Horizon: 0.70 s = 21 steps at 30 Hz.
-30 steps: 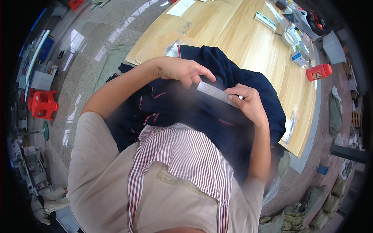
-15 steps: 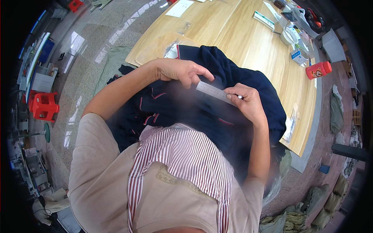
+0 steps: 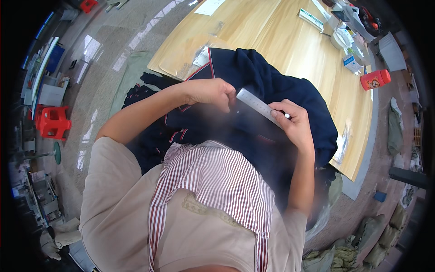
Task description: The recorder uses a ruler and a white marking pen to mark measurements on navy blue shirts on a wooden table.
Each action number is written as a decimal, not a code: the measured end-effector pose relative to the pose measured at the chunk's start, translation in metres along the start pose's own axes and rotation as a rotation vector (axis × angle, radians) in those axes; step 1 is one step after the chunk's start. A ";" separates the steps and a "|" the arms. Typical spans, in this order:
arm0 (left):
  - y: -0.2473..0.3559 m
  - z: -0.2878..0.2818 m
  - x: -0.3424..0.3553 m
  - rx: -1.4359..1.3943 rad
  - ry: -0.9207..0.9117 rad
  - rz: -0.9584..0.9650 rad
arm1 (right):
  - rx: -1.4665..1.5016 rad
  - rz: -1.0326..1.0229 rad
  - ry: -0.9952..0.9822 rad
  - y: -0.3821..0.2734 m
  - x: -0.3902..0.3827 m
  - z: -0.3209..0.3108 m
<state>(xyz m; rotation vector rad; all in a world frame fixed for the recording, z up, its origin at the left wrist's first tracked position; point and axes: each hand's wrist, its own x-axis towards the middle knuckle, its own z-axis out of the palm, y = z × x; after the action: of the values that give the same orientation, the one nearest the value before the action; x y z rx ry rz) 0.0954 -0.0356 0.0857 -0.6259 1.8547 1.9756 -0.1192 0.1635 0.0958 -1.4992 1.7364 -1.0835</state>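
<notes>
A navy garment [image 3: 303, 104] with red-edged trim lies rumpled over the light wooden table [image 3: 281, 41] and in front of me. My right hand [image 3: 297, 124] is closed on a metal ruler [image 3: 253, 102] and a short white pen-like tool [image 3: 287, 115]. The ruler lies diagonally over the dark cloth. At its far end, my left hand [image 3: 210, 94] has its fingers curled down onto the garment; whatever they pinch is hidden. A small white speck [image 3: 238, 111] shows on the cloth beside it. The middle of the picture is hazy.
On the table's right are a red container [image 3: 375, 80], a white bowl [image 3: 340, 39] and small boxes [image 3: 351, 64]; paper [image 3: 210, 7] lies farther back. Red stools [image 3: 52, 122] stand on the floor at left. Piled khaki cloth [image 3: 344, 254] lies at lower right.
My left hand's extended index finger has curled in, and that hand sits a little lower. The ruler and my right hand have shifted slightly rightward, with the ruler's far end raised.
</notes>
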 end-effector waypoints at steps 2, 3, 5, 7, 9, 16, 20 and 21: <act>-0.013 0.007 0.005 -0.023 0.020 0.006 | 0.104 0.001 0.049 -0.004 -0.009 -0.001; -0.016 0.010 0.008 -0.010 0.019 -0.021 | 0.109 0.007 0.050 -0.003 -0.014 0.001; -0.018 0.015 0.012 0.084 0.016 -0.041 | 0.288 0.038 0.150 -0.001 -0.027 0.003; -0.016 0.020 0.021 0.207 -0.011 -0.076 | 0.375 0.060 0.174 -0.001 -0.041 0.008; -0.014 0.027 0.027 0.380 -0.029 -0.024 | 0.493 0.089 0.193 -0.002 -0.055 0.014; 0.007 0.040 0.025 -0.337 0.056 -0.212 | -0.011 0.014 0.215 -0.022 -0.085 0.023; 0.006 0.042 0.010 -0.308 0.162 -0.179 | -0.313 -0.164 0.324 -0.031 -0.085 0.045; 0.004 0.045 0.007 -0.390 0.184 -0.170 | -0.307 -0.163 0.326 -0.031 -0.086 0.049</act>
<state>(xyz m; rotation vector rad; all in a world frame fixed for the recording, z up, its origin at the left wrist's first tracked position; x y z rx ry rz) 0.0842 0.0084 0.0870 -1.0721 1.4554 2.2416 -0.0459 0.2367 0.0925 -1.7507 2.1105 -1.2429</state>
